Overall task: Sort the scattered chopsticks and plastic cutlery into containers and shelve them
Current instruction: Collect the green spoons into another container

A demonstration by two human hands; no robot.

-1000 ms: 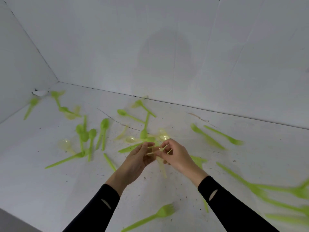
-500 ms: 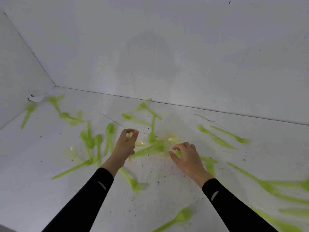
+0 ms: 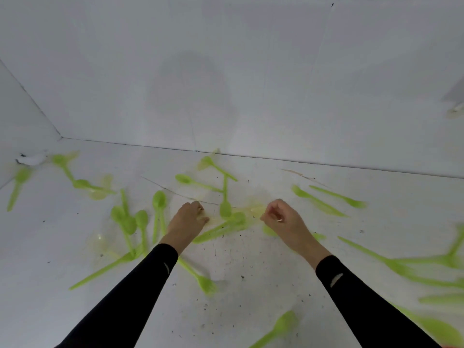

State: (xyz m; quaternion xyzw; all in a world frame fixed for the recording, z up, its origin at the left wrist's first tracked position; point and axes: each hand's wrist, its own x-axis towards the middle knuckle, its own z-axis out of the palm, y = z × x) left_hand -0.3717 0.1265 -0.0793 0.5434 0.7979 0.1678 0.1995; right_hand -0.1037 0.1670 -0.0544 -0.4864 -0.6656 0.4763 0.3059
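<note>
Plastic cutlery (image 3: 159, 199) is what both hands are down among, and from where I stand the gathering step looks to be in hand, with nothing sorted that I can see. The right hand (image 3: 282, 221) has its grip curled in, and a small pale sliver (image 3: 279, 220) shows between the fingers, so I judge it is holding that piece. The left hand (image 3: 187, 221) has its grip bent down onto a pale translucent piece (image 3: 213, 220) on the white surface (image 3: 238, 310); whether it pinches it or only touches it, I cannot tell. Between the two hands lie a green spoon (image 3: 225, 209) and more yellowish bits, all blurred. Further out, green spoons and forks are scattered across the surface, some crossing one another, with one green fork (image 3: 207, 285) just beside the left sleeve (image 3: 140, 285). They look thin, light and slick, and the pale ones are hard to see against the white. No container or shelf is in view. The next move, I'd say, calls for a fine pinch at a handle to lift each flat piece, keeping like with like.
</note>
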